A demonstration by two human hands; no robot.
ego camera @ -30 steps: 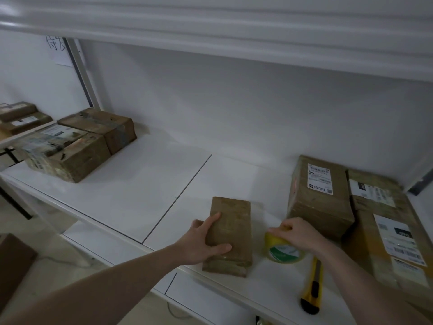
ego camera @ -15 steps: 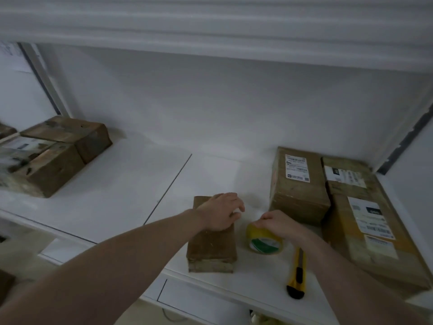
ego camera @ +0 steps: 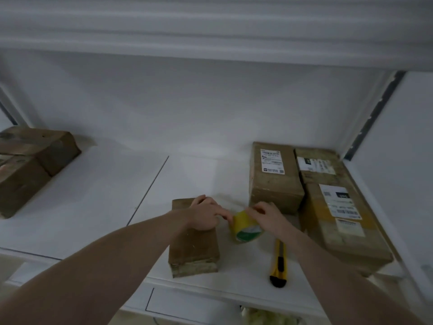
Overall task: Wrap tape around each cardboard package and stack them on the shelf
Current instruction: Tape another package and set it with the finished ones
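- Progress looks early for the box in hand: the small cardboard box (ego camera: 193, 245) lies flat on the white shelf (ego camera: 98, 202) at about 6 o'clock in the view, and no strip of tape can be seen across the part of its top that shows.
- The left hand (ego camera: 206, 215) rests on the far end of that box, its fingers curled and reaching toward the roll; whether they already pinch a tape end is too blurred to tell.
- The right hand (ego camera: 269, 216) grasps the yellow tape roll (ego camera: 244, 227), which sits tilted just beside the box at its 3 o'clock.
- My judgement: the step under way is finding or pulling the free end of the tape, so wrapping this box and placing it are both left to do.
- A yellow utility knife (ego camera: 278, 263) lies on the shelf at 5 o'clock, untouched, near the right forearm.
- Three labelled boxes (ego camera: 274, 181) stand packed together at 3 o'clock; whether they are taped or waiting cannot be told.
- Two more boxes (ego camera: 35, 165) lie at 9 o'clock, well apart from the work; they may be the finished pile, though that is a guess.
- White shipping labels (ego camera: 272, 161) with barcodes and dark logo bars show on the right-hand boxes, but no word or brand is readable; the roll's green inner print is also illegible.
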